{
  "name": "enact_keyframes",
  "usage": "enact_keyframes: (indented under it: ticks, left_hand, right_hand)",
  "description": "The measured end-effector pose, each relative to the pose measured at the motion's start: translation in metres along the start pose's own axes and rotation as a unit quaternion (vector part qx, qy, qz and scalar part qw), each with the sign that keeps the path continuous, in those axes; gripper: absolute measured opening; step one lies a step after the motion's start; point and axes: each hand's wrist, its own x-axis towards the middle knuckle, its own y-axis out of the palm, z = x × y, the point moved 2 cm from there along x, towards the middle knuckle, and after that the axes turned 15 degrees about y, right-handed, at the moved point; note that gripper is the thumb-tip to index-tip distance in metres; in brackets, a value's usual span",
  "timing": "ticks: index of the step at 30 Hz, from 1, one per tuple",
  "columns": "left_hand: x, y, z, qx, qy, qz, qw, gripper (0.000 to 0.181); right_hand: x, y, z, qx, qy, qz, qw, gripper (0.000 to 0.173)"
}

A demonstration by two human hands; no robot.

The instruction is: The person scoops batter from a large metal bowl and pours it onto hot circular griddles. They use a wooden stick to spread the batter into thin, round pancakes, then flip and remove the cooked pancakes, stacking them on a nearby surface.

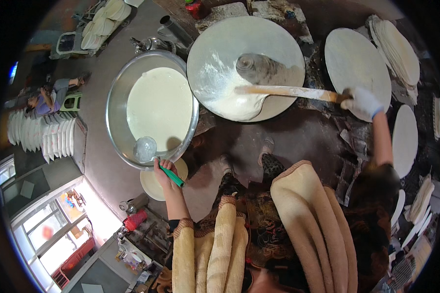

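Note:
My left hand [164, 172] holds the green handle of a metal ladle [145, 149], whose bowl is at the near rim of a large metal basin [113, 121] of pale batter [159, 106]. Gloved in white, my right hand [360, 102] grips the dark end of a long wooden spreader [293, 91]. The spreader's far end lies in white batter [238, 104] on a round flat griddle [212, 47]. Batter covers the griddle's left and lower part; a dark shadow falls across its middle.
Right of the griddle is another round plate [355, 66], with a stack of thin flat rounds [398, 55] beyond it. A pale round lid or dish [181, 172] sits below the basin. A metal kettle [154, 44] stands behind the basin. Another person [49, 100] is far left.

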Motion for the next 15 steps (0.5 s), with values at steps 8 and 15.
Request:
enact_keyframes:
  ticks: [8, 15]
  left_hand:
    - [0.043, -0.008, 0.005, -0.044, -0.158, 0.075, 0.984, 0.03]
    - [0.023, 0.007, -0.03, -0.034, -0.194, 0.177, 0.964, 0.024]
  right_hand:
    - [-0.075, 0.264, 0.23, 0.604, -0.089, 0.24, 0.755, 0.024]
    - [-0.039, 0.298, 0.276, 0.184, 0.076, -0.244, 0.949, 0.031]
